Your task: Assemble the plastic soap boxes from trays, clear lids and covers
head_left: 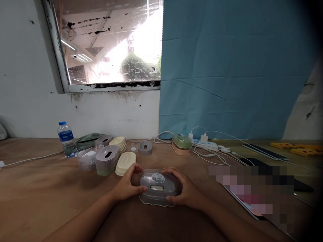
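Observation:
An oval grey plastic box (161,194) with a clear cover, a round printed sticker and a pale slot in its top sits on the table in front of me. My left hand (131,184) grips its left side, thumb on the front edge and fingers at the back. From the other side my right hand (183,189) holds the right end the same way. Just beyond my left hand lies a cream lid (127,162). Beside that stands a lilac box with a dark slot (108,158). The underside of the held box is hidden.
Clear plastic covers (87,158), stacked cream lids (118,143), a small grey oval piece (145,148) and a water bottle (66,139) stand at back left. At back right are a green box (182,141), a power strip (205,144) with cables and a phone (264,152).

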Demonstrator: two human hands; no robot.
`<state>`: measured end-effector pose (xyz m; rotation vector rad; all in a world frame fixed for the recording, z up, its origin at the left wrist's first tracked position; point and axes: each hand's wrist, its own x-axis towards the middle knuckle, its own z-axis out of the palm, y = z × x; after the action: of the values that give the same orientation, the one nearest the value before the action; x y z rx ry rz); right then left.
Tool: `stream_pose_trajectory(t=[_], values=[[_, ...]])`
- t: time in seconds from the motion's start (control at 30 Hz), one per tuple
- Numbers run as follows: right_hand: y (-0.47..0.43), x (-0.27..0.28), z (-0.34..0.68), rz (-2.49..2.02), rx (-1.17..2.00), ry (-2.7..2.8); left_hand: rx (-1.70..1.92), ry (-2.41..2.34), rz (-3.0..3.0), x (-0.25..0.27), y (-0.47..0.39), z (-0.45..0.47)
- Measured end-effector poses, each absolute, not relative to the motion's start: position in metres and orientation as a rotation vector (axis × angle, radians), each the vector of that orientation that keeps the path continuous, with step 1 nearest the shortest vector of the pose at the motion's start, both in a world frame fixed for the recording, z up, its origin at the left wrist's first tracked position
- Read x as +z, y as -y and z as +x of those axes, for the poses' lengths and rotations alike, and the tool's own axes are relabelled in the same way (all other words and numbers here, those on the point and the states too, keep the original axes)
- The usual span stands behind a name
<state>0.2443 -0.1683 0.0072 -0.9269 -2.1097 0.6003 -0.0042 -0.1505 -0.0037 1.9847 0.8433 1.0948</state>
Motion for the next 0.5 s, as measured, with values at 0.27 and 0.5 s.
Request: stream_pose_trajectory(t=[0.27, 0.5], values=[[0.1676, 0.0054, 0.2474, -1.016, 0.801, 2.212, 0.931, -0.819, 1.909, -0.0044, 0.1473, -0.0039], [0.1738, 0.0105, 0.2484, -1.06, 0.895, 2.286, 0.888, -0.805, 1.919, -0.0028, 0.1469, -0.0045]])
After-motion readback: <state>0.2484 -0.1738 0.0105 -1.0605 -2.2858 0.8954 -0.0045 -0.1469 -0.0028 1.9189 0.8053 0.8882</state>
